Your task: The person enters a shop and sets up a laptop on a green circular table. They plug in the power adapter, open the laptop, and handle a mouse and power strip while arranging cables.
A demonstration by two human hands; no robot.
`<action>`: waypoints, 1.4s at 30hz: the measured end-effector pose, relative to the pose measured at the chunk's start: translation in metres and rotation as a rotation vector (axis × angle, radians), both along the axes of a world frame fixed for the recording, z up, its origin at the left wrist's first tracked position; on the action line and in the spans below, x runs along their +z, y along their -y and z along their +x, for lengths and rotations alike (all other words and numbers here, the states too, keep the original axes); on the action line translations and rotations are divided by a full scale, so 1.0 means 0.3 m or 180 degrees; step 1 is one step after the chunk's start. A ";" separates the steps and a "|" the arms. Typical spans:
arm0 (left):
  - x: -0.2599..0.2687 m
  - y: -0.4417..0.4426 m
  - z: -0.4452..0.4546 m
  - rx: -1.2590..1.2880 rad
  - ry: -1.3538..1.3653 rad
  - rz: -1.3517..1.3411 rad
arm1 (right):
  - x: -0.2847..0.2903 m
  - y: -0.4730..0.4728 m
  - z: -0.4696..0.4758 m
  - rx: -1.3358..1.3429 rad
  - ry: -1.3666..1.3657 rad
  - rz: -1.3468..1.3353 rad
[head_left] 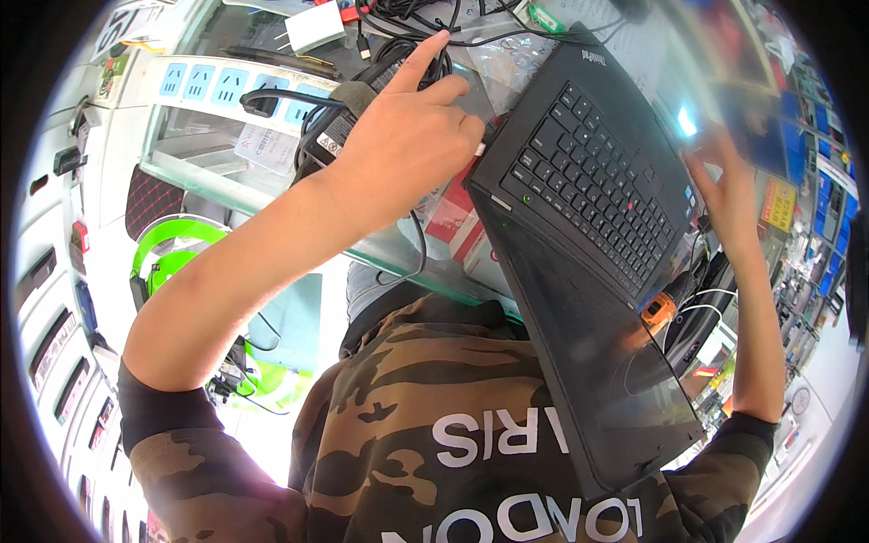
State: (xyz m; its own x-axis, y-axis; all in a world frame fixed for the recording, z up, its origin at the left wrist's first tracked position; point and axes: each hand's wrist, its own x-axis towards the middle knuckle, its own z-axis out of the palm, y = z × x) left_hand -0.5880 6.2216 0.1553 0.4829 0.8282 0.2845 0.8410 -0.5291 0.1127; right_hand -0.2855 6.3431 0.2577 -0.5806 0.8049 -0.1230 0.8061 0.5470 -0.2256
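Note:
A black ThinkPad laptop (590,183) lies open wide before me, tilted, its keyboard half away from me. Its dark screen (597,380) slants down in front of my chest. A green light glows by the keyboard. My left hand (431,115) is over the cables beside the laptop's left edge, index finger stretched out, other fingers curled. Whether it grips anything is hidden; a small white piece shows by its fingers. Under that hand sits a black power adapter (333,139) with a label. My right hand (723,180), blurred, is at the laptop's far right edge; its contact there is unclear.
A white power strip (204,62) with blue sockets holds a black plug (261,97). Tangled black cables (407,8) and a white charger (313,27) lie at the back of the glass counter (197,146). An orange-and-black tool (657,311) is behind the laptop's right side.

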 end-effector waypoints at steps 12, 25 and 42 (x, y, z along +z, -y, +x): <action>0.034 0.011 0.018 -0.0116 -0.0415 -0.0709 | -0.096 -0.034 0.147 -0.0310 0.0111 -0.0040; 0.007 0.005 0.023 -0.0240 -0.0091 -0.0294 | -0.156 -0.024 0.172 -0.0104 0.0281 -0.0055; 0.003 -0.018 0.028 -0.0492 -0.0522 -0.0464 | -0.288 -0.083 0.215 -0.0617 -0.0323 -0.0341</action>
State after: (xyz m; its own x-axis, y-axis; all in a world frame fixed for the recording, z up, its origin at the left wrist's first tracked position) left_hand -0.5795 6.2270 0.1564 0.6367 0.7674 0.0753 0.7647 -0.6410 0.0659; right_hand -0.2211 6.3678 0.1712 -0.4303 0.8879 -0.1627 0.8639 0.3529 -0.3593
